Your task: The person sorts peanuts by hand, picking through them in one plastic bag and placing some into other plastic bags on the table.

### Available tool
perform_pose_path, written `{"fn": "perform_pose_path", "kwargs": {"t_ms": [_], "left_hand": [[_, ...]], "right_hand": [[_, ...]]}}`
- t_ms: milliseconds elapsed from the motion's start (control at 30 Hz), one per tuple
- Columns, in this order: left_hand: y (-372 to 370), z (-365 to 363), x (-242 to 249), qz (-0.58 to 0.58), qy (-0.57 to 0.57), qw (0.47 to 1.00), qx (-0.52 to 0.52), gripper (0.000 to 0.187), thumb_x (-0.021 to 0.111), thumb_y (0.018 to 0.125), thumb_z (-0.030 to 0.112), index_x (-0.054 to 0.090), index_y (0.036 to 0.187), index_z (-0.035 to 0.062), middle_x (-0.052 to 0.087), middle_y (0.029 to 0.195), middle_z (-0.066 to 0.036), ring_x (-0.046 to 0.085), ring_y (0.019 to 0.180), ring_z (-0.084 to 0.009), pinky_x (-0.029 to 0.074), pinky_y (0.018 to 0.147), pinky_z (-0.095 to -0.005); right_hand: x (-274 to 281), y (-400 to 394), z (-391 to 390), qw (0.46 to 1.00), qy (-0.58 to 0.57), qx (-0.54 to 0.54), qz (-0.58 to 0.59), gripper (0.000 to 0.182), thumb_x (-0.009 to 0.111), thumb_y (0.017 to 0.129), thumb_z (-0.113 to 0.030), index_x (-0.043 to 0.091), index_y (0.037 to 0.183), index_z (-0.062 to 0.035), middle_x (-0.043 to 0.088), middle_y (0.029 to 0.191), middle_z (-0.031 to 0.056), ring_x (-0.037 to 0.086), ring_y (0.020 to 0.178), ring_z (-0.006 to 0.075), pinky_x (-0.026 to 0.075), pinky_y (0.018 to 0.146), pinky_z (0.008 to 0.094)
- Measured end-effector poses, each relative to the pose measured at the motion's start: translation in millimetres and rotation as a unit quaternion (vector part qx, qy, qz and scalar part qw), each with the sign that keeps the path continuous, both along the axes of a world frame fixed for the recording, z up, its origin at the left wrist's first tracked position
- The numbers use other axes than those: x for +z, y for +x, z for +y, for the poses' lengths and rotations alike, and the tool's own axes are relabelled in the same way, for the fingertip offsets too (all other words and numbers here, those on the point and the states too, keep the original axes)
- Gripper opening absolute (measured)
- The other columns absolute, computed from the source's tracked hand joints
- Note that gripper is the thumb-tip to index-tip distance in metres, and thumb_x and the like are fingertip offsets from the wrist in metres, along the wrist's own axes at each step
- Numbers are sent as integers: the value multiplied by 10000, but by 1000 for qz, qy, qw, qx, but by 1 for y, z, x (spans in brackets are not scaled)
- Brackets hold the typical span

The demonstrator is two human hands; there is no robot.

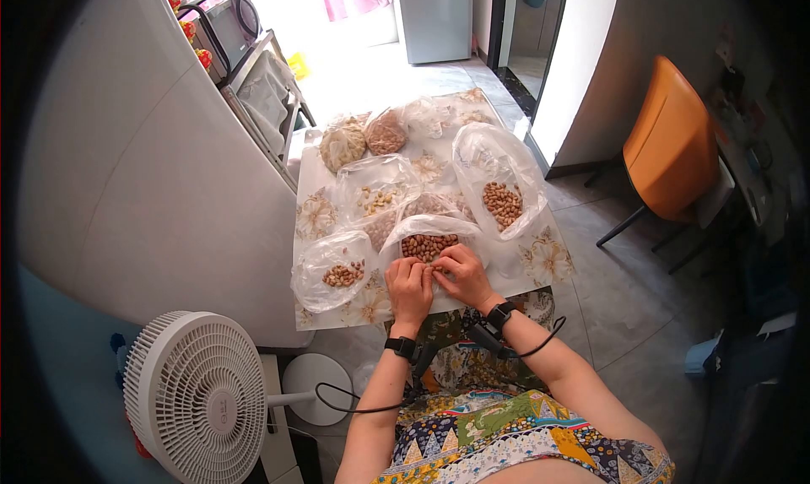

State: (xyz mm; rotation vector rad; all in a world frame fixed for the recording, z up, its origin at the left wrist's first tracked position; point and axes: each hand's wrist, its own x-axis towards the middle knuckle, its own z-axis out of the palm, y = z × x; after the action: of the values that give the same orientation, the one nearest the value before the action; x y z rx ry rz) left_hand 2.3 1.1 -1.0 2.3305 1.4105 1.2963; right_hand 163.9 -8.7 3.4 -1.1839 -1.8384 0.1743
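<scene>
My left hand [408, 286] and my right hand [464, 276] meet at the near edge of an open clear plastic bag. Both have their fingers pinched together; whatever is between the fingertips is too small to make out. Just beyond them lies a heap of reddish-brown peanuts [429, 246] inside that bag. Left of my left hand, another open bag [310, 264] contains a small pile of brownish pieces [344, 274]. Farther back, a bag holds pale kernels [377, 200]. On the right, an open bag [474, 151] holds more reddish-brown peanuts [503, 204].
Two full, rounded bags [342, 145] [386, 132] stand at the back of the flower-patterned table [544, 256]. A white fan [202, 400] is at the lower left, close to my left arm. An orange chair [671, 138] stands to the right. A black cable [540, 342] hangs by my right wrist.
</scene>
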Motion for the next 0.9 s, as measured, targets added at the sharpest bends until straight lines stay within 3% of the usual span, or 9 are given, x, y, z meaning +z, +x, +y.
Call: {"fn": "perform_pose_path", "kwargs": {"t_ms": [900], "left_hand": [[-1, -1, 2, -11, -7, 1000, -16, 91, 700, 909, 153, 670, 909, 67, 643, 1022, -78, 587, 1056, -293, 420, 922, -433]], "right_hand": [[0, 0, 0, 1000, 8, 5, 2, 145, 780, 788, -93, 696, 905, -80, 635, 969, 74, 630, 957, 286, 521, 859, 406]]}}
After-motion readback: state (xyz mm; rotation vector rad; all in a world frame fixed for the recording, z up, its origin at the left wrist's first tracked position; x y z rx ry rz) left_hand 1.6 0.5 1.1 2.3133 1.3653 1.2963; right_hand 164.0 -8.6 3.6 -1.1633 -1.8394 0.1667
